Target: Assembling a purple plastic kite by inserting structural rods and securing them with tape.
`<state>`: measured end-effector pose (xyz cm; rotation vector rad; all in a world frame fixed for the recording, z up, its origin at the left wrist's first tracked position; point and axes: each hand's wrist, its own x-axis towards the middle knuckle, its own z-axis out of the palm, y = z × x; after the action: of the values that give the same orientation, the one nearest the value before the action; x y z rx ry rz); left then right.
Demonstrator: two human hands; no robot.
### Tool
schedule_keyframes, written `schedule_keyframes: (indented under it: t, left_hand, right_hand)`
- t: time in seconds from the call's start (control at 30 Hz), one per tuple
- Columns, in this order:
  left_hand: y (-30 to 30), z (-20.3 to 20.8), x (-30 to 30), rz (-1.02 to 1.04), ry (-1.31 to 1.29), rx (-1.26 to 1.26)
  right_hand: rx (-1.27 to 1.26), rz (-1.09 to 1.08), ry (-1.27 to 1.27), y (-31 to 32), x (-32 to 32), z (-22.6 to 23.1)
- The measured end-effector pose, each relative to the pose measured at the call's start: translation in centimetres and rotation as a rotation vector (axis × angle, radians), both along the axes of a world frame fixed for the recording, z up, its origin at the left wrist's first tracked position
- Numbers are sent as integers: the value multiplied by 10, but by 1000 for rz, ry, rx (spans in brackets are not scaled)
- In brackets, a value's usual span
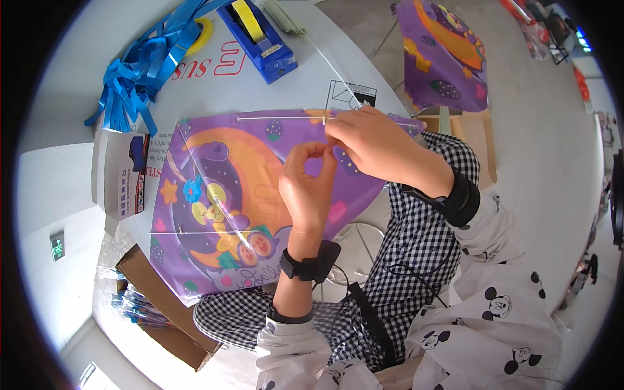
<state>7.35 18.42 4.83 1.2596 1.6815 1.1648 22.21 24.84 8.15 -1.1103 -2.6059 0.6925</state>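
A purple kite (260, 153) printed with an orange moon and a yellow bear lies across the table edge and my lap. Thin white rods cross it, and one rod (279, 118) runs along its far edge. My right hand (383, 146) is closed at that rod, fingers bent over it near a small white upright piece. Just left of it, my left hand (305, 188) is raised above the kite, thumb and forefinger pinched in a ring. Its fingertips almost meet my right fingers; whatever they pinch is too small to make out.
A blue tape dispenser (260, 42) with yellow tape stands on the white table, beside blue ribbons (133, 81) and a yellow tape roll (201, 36). Thin white sticks (284, 18) lie behind. Another purple kite (445, 58) is at far right. A cardboard box (166, 318) sits lower left.
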Motion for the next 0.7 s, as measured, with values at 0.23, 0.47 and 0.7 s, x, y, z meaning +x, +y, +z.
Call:
schedule_keyframes:
  t: [0.23,0.47,0.7]
  left_hand:
    - [7,7,-5,114,-204,-18]
    - [19,7,-1,225,-509,-168]
    - [15,-20,-12,333,-790,-266]
  right_hand:
    - [-755,-279,654,3,3,-3]
    - [-655,-522,877,12,-19,-23]
    - [-868,-393,569,47,-11,-26]
